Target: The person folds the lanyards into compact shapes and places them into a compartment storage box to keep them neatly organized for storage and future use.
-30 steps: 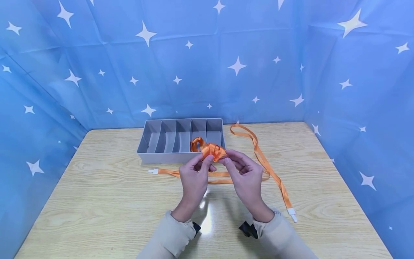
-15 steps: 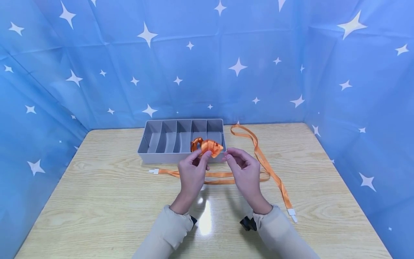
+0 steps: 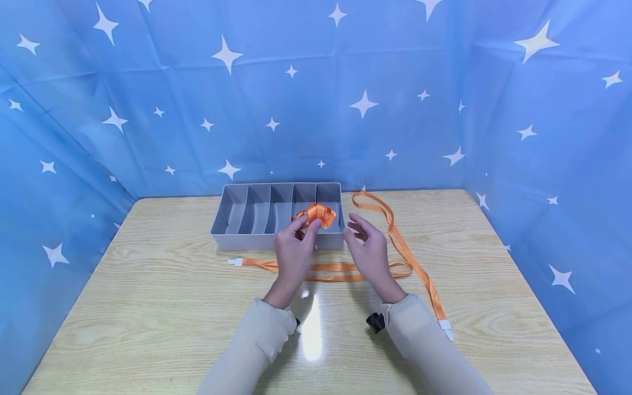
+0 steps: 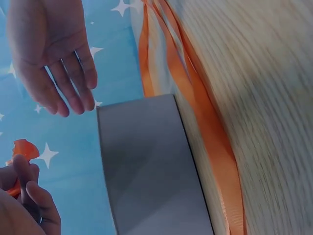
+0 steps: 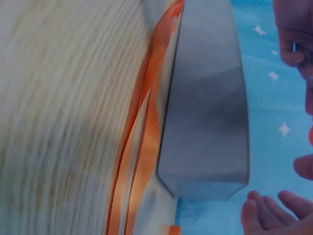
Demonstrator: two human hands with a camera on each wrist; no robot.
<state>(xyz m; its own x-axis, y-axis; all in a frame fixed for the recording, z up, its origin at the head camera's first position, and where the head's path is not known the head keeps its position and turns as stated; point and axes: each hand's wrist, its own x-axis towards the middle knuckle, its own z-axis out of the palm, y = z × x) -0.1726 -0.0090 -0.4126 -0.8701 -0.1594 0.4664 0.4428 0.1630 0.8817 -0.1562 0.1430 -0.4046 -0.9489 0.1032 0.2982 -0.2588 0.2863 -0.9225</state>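
Over the front edge of the grey divided box (image 3: 247, 242), my left hand (image 3: 294, 249) pinches a bunched, coiled orange lanyard (image 3: 323, 214) between thumb and fingers. Darker orange ribbon shows just behind the coil; whether it belongs to it or lies in the box, I cannot tell. My right hand (image 3: 369, 253) hovers apart to the right, near the box's right front corner, fingers loosely bent and holding nothing. The left wrist view has the orange coil (image 4: 25, 149) in the left fingers and the right hand (image 4: 54, 58) with fingers extended.
In front of the box a flat orange lanyard (image 3: 340, 278) lies crosswise, its white clip (image 3: 235, 262) at the left. A second lanyard (image 3: 406, 252) runs down the right side to another white clip (image 3: 446, 329). Behind the wooden table (image 3: 148, 307) hangs a blue starred cloth (image 3: 296, 82).
My right hand has let go of the coiled lanyard and moved away to the right, its fingers opening. My left hand has carried the coil slightly forward over the box.
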